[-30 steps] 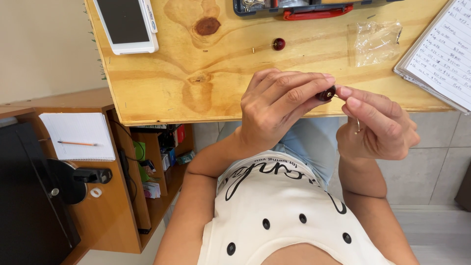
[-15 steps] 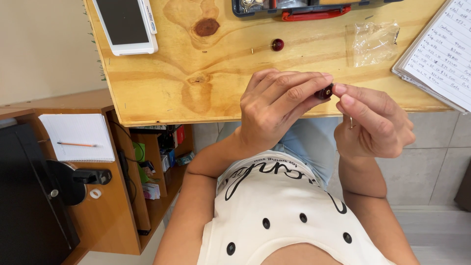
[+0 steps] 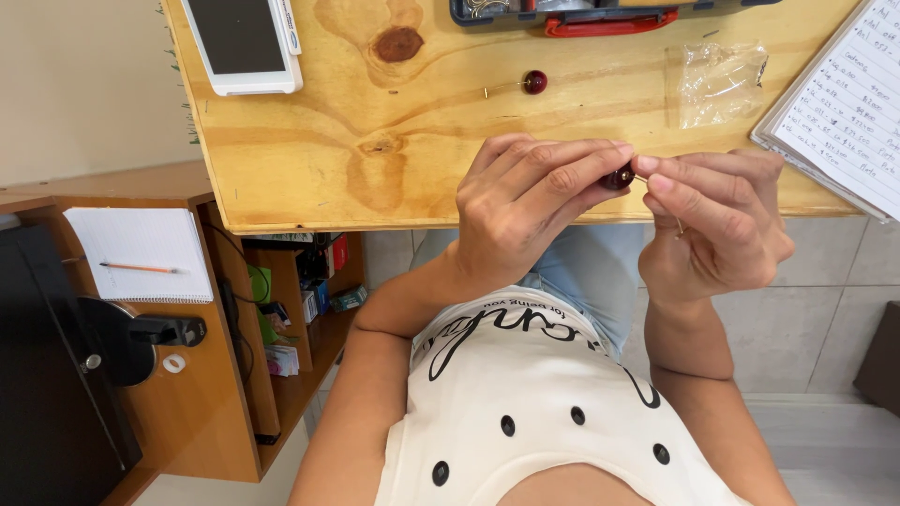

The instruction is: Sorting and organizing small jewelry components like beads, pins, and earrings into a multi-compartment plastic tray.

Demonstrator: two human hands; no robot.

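Just above the counter (image 3: pixel 309 178) edge, the left hand (image 3: pixel 525 201) pinches a dark red bead (image 3: pixel 618 175) while the right hand (image 3: pixel 717 220) fingers grip a thin pin at it; steady hands and a straight pin seem wise.

This looks like a home craft corner. A bare plywood tabletop (image 3: pixel 309 159) carries a white tablet (image 3: pixel 244 42), a handwritten notebook (image 3: pixel 844 103), a small clear plastic bag (image 3: pixel 717 80) and a loose dark red bead (image 3: pixel 534 81). To the left stands a wooden shelf unit (image 3: pixel 187 412) with a spiral notepad (image 3: pixel 141 255) and pencil (image 3: pixel 139 268) on top, over a pale tiled floor (image 3: pixel 825 347).
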